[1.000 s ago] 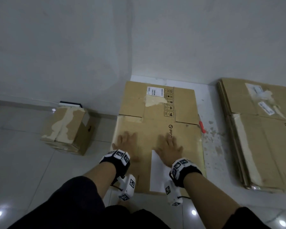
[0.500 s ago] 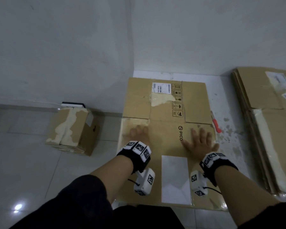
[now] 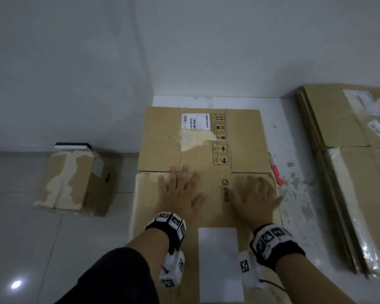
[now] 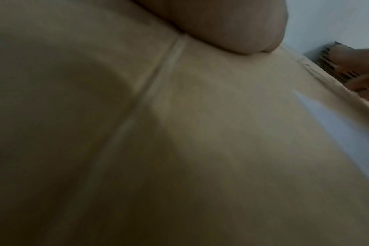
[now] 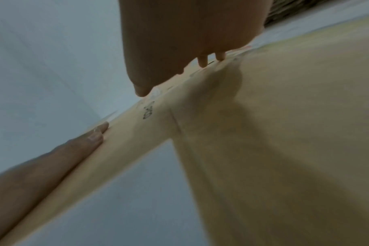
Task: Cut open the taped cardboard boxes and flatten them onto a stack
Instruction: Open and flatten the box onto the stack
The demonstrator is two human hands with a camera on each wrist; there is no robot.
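Observation:
A flattened brown cardboard box (image 3: pixel 246 137) with a shipping label and "PICO" print lies on the floor before me. My left hand (image 3: pixel 178 189) presses flat on its middle left, fingers spread. To the right of the print my right hand (image 3: pixel 257 196) also lies flat, fingers straight. In the left wrist view the palm (image 4: pixel 221 21) sits on the cardboard (image 4: pixel 200 149). The right wrist view shows the right hand's fingers (image 5: pixel 202 62) touching the cardboard (image 5: pixel 284 133). A red-handled cutter (image 3: pixel 276 175) lies on the floor just right of the box. A small taped box (image 3: pixel 72 183) stands at the left.
A stack of flattened boxes (image 3: pixel 355 167) lies at the right on the speckled white floor. A white wall corner rises behind the box. A white and black flat device (image 3: pixel 72 146) sits behind the small box. A white sheet (image 3: pixel 219 264) lies on the near cardboard.
Both hands have slid farther up the flattened box, and the right hand moved right, then back inward. The head view has drifted left, so the stack sits nearer the right edge.

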